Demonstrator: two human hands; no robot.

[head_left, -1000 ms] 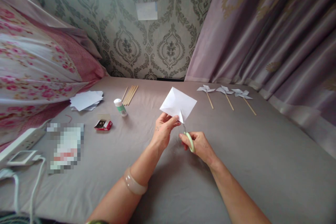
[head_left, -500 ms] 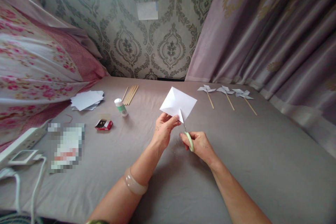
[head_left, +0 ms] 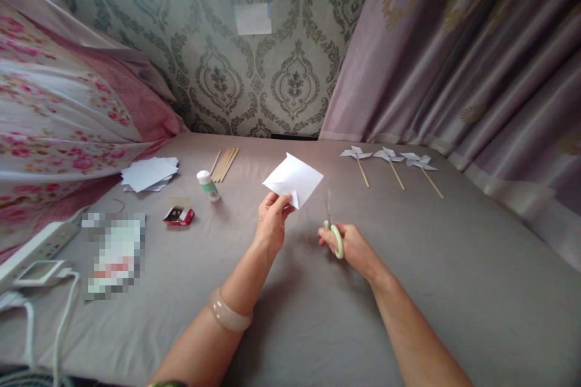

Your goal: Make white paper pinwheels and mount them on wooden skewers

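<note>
A white square sheet of paper (head_left: 296, 177) is pinched by its lower corner in my left hand (head_left: 272, 217), held above the cloth-covered surface. Slits cut in from its corners leave small flaps lifting at the top and bottom. My right hand (head_left: 356, 248) grips a pair of scissors (head_left: 336, 240) with pale green handles, to the right of the paper and apart from it. The blades point up and are blurred. Beyond, at the right, lie three white paper pinwheels (head_left: 357, 153) on wooden sticks.
On the left are a stack of white paper (head_left: 149, 174), several wooden sticks (head_left: 226, 164), a glue bottle (head_left: 209, 186) and an open red box (head_left: 178, 216) of small dark pieces. A power strip (head_left: 43, 248) with cables lies at the left edge. Curtains (head_left: 436, 42) hang on the right.
The scissors have come out of the paper and moved right with my right hand. My left hand has carried the paper to the left and turned it slightly.
</note>
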